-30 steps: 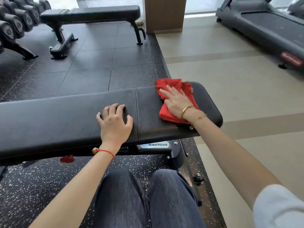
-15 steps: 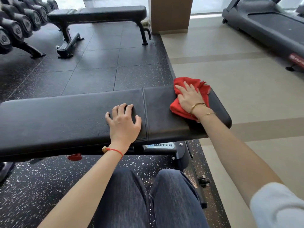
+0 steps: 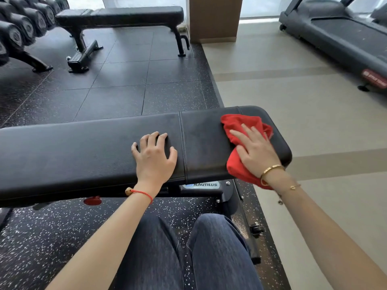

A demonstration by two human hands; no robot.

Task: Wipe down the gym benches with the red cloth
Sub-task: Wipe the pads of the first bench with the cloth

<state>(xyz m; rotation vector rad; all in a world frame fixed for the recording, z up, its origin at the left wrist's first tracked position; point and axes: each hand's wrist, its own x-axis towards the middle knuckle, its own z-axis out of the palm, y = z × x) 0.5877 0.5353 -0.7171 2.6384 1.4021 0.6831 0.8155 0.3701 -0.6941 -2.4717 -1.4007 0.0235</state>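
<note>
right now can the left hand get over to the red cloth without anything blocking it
Probably yes. The left hand rests on the near bench, and only bare pad lies between it and the red cloth under the right hand.

Bright, even daylight enters from the windows (image 3: 259, 6) at the top of the view and washes them out to white. A soft sheen lies on the dark floor tiles (image 3: 125, 74) below them. Shadows are faint and diffuse. Focus is sharp throughout, though the wide lens bows straight lines toward the edges.
</note>
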